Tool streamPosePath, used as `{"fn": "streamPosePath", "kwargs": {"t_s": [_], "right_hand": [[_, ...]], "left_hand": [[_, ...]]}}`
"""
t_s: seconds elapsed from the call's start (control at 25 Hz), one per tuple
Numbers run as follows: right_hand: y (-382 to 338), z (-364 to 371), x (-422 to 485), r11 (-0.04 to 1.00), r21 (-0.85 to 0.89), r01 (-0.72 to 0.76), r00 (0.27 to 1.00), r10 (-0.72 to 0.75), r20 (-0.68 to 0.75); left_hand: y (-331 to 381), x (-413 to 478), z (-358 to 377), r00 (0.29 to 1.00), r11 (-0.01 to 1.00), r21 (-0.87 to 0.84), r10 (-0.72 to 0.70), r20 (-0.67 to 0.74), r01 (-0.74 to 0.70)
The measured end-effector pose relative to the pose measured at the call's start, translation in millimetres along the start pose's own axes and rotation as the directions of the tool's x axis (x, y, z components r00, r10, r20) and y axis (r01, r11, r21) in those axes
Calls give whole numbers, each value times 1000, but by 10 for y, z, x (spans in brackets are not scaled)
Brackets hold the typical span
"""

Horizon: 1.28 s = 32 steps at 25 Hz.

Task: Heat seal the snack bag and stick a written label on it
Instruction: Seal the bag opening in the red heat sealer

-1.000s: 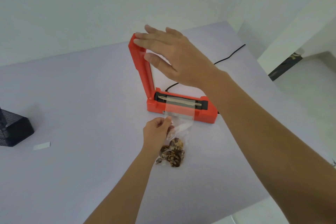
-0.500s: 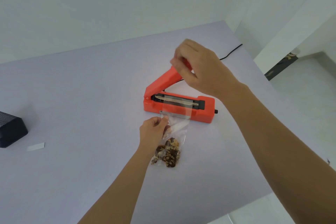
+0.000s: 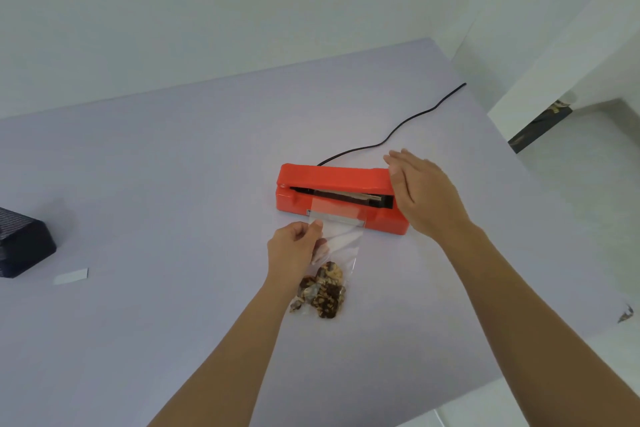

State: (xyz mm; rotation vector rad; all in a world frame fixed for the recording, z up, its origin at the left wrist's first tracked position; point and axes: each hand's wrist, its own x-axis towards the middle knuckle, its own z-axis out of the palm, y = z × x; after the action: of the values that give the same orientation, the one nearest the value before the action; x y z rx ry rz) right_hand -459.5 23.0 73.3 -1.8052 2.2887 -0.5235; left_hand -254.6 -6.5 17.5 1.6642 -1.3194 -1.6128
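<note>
A: What does the room look like?

B: Plain white walls, and a pale lilac table that fills most of the view. On the right the table ends and a light floor shows past its edge.

A: Where is the sealing machine?

B: A red heat sealer sits on the table a little right of centre. Its arm lies down over the base, with a narrow dark gap along the front. A black cord runs from behind it towards the far right corner of the table.

A: And the snack bag?

B: The snack bag is clear. It lies on the table just in front of the sealer, with its open end drawn up over the base and into the gap under the arm. The brown snacks are bunched at the near end, well clear of the machine.

A: What is the left hand doing?

B: The left hand pinches the bag's left edge between thumb and curled fingers, just below the sealer's front.

A: And the right?

B: The right hand lies over the right end of the arm. Its fingers are straight and close together, and it grips nothing. I cannot tell how hard it presses.

A: Anything else on the table?

B: Far to the left there is a black mesh container, cut off by the frame. A white paper slip lies flat just beside it, well apart from the bag. Whether anything is written on it is too small to make out.
</note>
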Motion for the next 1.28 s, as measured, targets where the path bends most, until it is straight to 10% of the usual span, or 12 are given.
{"fn": "streamPosePath", "kwargs": {"t_s": [0.64, 1.28], "right_hand": [[108, 324, 50, 943, -312, -118, 979, 163, 123], [105, 536, 21, 979, -81, -185, 983, 184, -17]], "left_hand": [[-3, 29, -50, 999, 999, -37, -33, 16, 34], [-47, 29, -72, 990, 984, -122, -124, 67, 132]]}}
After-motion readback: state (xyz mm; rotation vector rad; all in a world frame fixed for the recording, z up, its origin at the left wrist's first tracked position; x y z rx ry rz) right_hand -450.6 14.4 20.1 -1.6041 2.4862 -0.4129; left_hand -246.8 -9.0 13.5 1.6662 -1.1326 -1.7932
